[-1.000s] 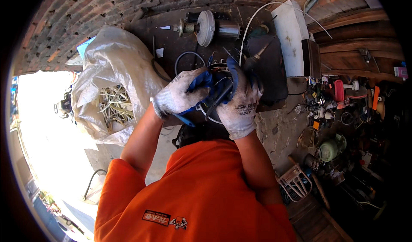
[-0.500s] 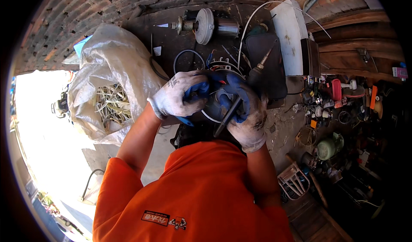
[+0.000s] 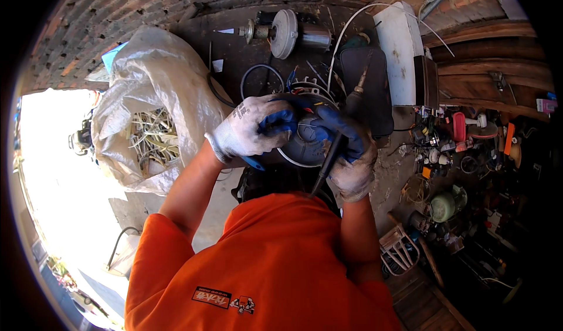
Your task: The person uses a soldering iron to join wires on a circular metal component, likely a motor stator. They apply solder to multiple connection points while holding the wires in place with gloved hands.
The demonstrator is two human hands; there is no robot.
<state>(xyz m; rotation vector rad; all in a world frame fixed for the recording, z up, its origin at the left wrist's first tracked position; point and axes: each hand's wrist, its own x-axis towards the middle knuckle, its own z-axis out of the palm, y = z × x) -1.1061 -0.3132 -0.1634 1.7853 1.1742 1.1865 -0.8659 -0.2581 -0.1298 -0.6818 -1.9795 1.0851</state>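
Both my hands wear white work gloves with blue-coated fingers, over a round grey metal housing (image 3: pixel 304 150) close to my body. Its upper part is dark, and small coloured wires (image 3: pixel 311 110) show there. My left hand (image 3: pixel 258 125) is closed at the housing's left side, fingertips pinched together. Whatever lies between them is hidden. In my right hand (image 3: pixel 352 149) is a soldering iron (image 3: pixel 353 103), its metal tip pointing up and away from me. The iron's black cord (image 3: pixel 329 164) runs down across the glove towards my chest.
On the dark bench lies a motor rotor with a round end cover (image 3: pixel 284 34). A black pad (image 3: pixel 366 78) and a long white box (image 3: pixel 399 55) are at the right. To the left stands a plastic sack (image 3: pixel 176 84) of wire scraps. Assorted parts (image 3: pixel 446 155) crowd the floor at right.
My right hand has shifted slightly right and opened a gap over the housing, so more of its grey face shows. The soldering iron's cord swung right. My left hand moved a little right.
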